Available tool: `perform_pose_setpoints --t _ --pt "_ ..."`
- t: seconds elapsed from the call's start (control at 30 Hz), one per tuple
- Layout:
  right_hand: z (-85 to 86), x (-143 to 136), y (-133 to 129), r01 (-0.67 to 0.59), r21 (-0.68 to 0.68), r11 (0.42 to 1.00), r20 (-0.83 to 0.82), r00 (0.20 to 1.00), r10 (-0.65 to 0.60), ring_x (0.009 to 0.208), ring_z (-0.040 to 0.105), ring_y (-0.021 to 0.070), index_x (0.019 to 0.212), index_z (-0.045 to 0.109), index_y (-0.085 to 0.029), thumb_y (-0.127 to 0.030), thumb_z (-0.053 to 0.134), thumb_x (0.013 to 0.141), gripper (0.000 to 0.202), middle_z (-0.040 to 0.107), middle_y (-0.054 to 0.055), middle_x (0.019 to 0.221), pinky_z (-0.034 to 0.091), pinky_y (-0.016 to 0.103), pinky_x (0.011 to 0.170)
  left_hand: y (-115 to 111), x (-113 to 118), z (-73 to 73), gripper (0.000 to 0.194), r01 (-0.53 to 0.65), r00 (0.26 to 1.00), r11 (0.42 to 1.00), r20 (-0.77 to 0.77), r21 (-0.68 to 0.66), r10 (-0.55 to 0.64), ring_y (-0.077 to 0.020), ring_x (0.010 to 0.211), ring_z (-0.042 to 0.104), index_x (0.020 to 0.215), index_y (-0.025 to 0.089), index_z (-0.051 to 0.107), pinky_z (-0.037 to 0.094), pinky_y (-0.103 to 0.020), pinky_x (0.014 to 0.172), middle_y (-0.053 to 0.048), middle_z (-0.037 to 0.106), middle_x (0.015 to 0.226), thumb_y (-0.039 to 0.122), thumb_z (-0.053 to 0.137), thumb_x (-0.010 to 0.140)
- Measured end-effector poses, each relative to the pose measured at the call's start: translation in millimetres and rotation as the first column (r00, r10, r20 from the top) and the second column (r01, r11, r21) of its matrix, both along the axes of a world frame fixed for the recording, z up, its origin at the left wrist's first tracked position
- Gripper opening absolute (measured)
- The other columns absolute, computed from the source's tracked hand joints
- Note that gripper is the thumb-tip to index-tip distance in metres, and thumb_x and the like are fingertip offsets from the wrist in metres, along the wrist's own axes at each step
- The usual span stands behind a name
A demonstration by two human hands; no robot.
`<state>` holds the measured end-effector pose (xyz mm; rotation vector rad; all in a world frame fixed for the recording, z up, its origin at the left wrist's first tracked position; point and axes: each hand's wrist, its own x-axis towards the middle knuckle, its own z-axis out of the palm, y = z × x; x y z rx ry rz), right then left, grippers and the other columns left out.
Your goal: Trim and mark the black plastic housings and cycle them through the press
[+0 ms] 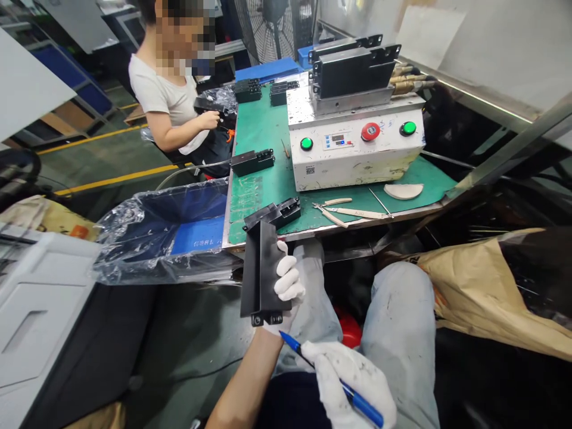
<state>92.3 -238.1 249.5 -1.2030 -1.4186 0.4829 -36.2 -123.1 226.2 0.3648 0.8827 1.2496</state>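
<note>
My left hand [289, 280], in a white glove, grips a long black plastic part [263, 271] from its right side, fingers wrapped over the edge. The part is held above my lap, in front of the bench edge. Lower right, my gloved right hand [348, 381] is closed round a blue pen [364, 408], whose tip points up and left, close to my left wrist. Just beyond the held part, another black part [286, 213] lies at the front edge of the green mat [268, 134]. A third black part [252, 162] rests farther back.
A white machine [357, 161] with buttons carries black parts. Pliers [335, 213], a thin rod [379, 202] and a pale half-round piece [403, 190] lie before it. Left are a plastic-lined bin [156, 262] and a seated person holding a black part. A paper bag [482, 286] stands right.
</note>
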Motion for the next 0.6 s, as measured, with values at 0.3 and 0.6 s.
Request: perform_pose_setpoints --t 0.3,0.6 --pt "3.2 -11 3 0.066 0.09 0.994 -0.03 0.998 -0.064 0.06 0.076 0.024 0.108 0.075 -0.034 -0.014 0.061 0.087 0.032 0.08 -0.001 0.081 0.064 0.032 0.052 13 -2 -6.6 0.054 0.102 0.937 0.992 0.343 -0.075 -0.07 -0.0059 0.039 0.008 0.101 0.023 0.072 0.008 -0.02 0.029 0.007 0.03 0.06 0.067 0.04 0.1" --pt "2.5 -11 -2 -0.036 0.071 0.997 -0.01 0.999 0.037 0.053 0.072 0.0199 0.119 0.074 -0.038 -0.025 0.058 0.096 0.031 0.078 -0.005 0.076 0.06 0.031 0.048 5 4 -8.6 0.043 0.084 0.784 0.996 0.618 -0.005 -0.063 -0.0025 0.039 0.03 0.115 0.018 0.065 0.029 -0.01 0.033 0.006 0.038 0.065 0.053 0.041 0.106"
